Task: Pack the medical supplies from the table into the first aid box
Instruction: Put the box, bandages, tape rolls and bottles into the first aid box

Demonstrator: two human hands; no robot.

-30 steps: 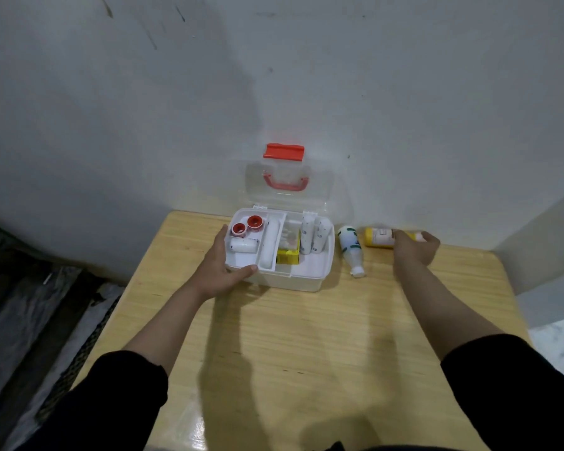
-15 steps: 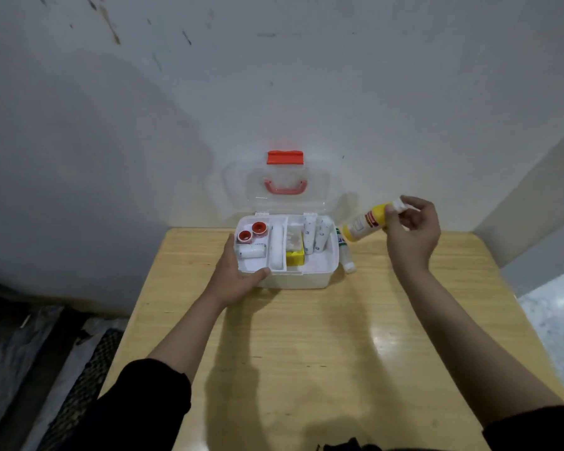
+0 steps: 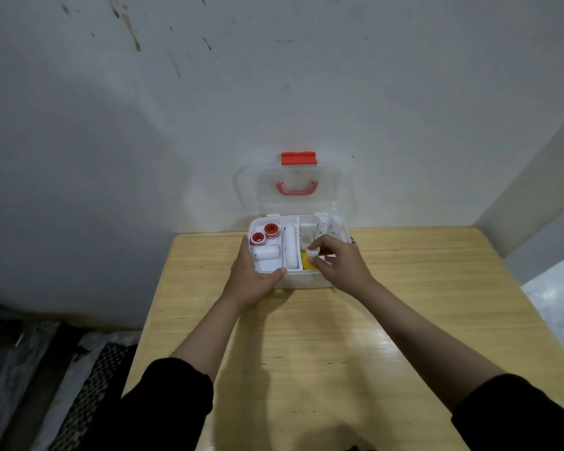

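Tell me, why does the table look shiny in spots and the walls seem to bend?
Head view: light from above throws glare on the varnished table beside the right forearm, and the arms cast soft shadows toward the camera. The wide-angle lens bows the wall and table edges. The first aid box is fairly sharp, but the small thing under the right hand is too blurred to name.

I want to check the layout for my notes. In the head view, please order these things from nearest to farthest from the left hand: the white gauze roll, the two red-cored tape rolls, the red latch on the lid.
From the left hand:
1. White gauze roll, front-left compartment, beside the fingers.
2. Red-cored tape rolls, back of the same compartment.
3. Red latch, top of the raised lid, by the wall.
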